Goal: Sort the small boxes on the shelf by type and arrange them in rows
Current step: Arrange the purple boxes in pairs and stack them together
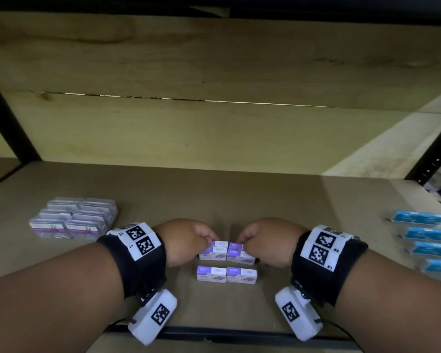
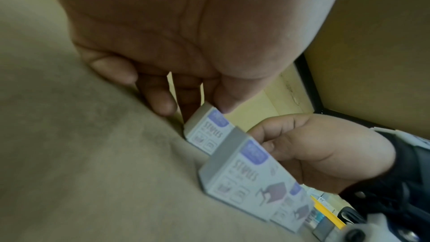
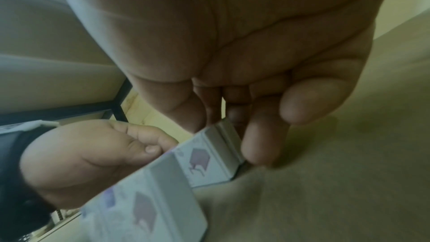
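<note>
Purple-and-white cardboard staple boxes (image 1: 226, 261) sit at the centre of a matte brown shelf (image 1: 316, 200), in two-by-two rows running toward twelve o'clock. The left hand (image 1: 186, 240) and right hand (image 1: 267, 240) each pinch one box of the far pair between curled thumb and fingertips, seemingly squaring it into line. Clear, glossy plastic cases (image 1: 74, 217) sit grouped at nine o'clock, and flat blue boxes (image 1: 428, 243) line up at three o'clock, so sorting looks nearly finished.
</note>
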